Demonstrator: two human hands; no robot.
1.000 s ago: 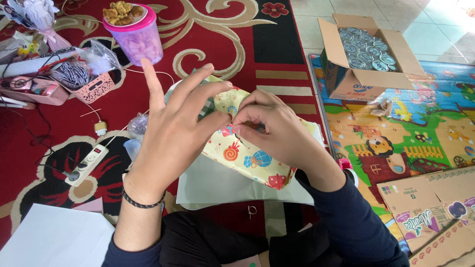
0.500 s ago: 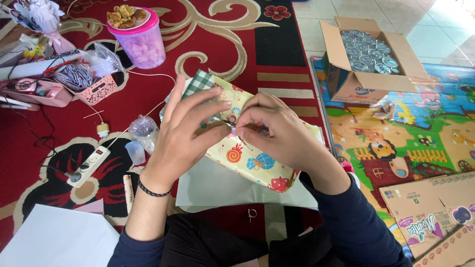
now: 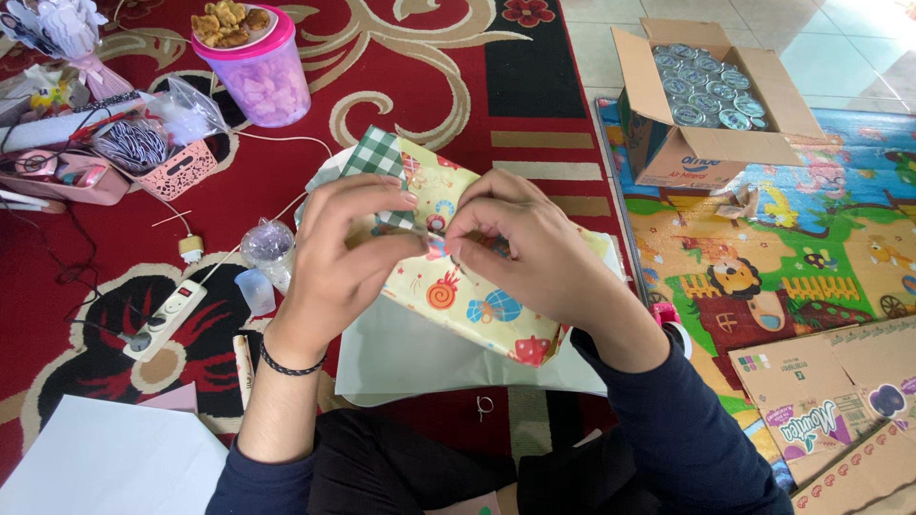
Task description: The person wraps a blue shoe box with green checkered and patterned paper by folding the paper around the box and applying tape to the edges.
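On the carpet: a red patterned carpet (image 3: 401, 76) with cream swirls covers the floor, and the person sits on it with both hands over a package.
Package: a flat parcel in pale yellow wrapping paper printed with snails and sweets (image 3: 458, 296), lying tilted on a sheet of plain pale paper (image 3: 410, 362) just in front of the person's lap.
Checked corner: a green-and-white checked piece (image 3: 375, 153) sticks out at the parcel's far end.
Left hand (image 3: 348, 243): curled, fingertips pressed onto the wrapping near the parcel's middle, thumb meeting the fingers as if pinching a fold; a thin black band circles the wrist.
Right hand (image 3: 525, 248): curled just beside the left, fingertips pinching the same stretch of wrapping; whether anything small is held between them cannot be told.
Left side: a white power strip (image 3: 167, 315), a clear plastic cup (image 3: 267, 246), a pink lace-pattern basket (image 3: 176, 170) and a pink-lidded plastic jar topped with fried snacks (image 3: 258, 67).
Right side: an open cardboard box of sealed cups (image 3: 706, 105), standing on a colourful animal play mat (image 3: 811, 248).
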